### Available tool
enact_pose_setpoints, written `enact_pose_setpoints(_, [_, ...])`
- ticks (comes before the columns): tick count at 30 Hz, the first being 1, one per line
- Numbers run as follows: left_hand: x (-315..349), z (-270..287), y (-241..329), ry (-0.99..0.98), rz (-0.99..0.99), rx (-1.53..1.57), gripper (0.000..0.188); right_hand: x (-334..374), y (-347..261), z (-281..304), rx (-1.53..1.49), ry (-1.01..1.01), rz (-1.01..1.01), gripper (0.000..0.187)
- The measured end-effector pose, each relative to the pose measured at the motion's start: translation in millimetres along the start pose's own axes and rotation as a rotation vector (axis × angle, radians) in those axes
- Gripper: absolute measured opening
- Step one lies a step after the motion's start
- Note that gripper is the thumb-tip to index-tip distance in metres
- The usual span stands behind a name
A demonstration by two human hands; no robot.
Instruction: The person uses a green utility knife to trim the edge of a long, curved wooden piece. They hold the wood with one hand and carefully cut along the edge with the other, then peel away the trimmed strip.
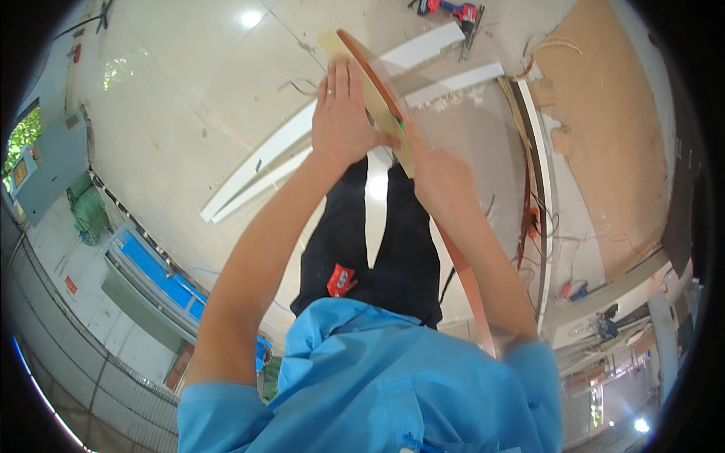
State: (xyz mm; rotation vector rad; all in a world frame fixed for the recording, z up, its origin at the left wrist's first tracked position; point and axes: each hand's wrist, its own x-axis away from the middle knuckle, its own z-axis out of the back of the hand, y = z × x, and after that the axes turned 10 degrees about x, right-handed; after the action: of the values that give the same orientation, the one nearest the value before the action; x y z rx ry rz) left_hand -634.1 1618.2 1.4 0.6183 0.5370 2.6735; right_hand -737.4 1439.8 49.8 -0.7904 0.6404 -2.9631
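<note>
A narrow beige board (381, 98) rises in front of me, with a long orange-brown strip (370, 60) along its right side. My left hand (341, 113) lies on the board, fingers stretched out together and the thumb apart near its edge. Against the strip is my right hand (445, 177), blurred by motion, its index finger pointing up along it. A small green spot shows by that fingertip; whether the other fingers hold something cannot be made out. The strip runs on down behind my right forearm. A red tape measure (341, 280) sits at my waist against the black trousers.
White strips (264, 155) lie on the pale tiled floor beyond my hands. A red and blue power tool (457, 11) rests at the top. Brown sheet material (604, 143) spreads at the right, near loose cables. A blue-topped bench (162, 268) stands at the left.
</note>
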Motion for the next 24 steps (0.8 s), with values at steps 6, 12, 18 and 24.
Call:
enact_pose_setpoints(6, [2.4, 0.1, 0.9, 0.005, -0.009, -0.004, 0.158, 27.5, 4.3, 30.3, 0.005, -0.280, -0.150, 0.068])
enact_pose_setpoints(12, [-2.5, -3.2, -4.1, 0.030, -0.042, -0.023, 0.159, 8.8, 5.3, -1.9, -0.112, -0.031, -0.093, 0.066])
enact_pose_setpoints(18, [-1.9, -4.5, -5.1, 0.018, -0.044, -0.046, 0.158, -3.3, 8.4, -19.0, -0.032, -0.029, -0.055, 0.073])
enact_pose_setpoints(24, [-4.1, -7.3, -4.8, 0.046, -0.049, -0.063, 0.160, 27.5, 9.6, -16.5, 0.019, -0.120, -0.080, 0.082])
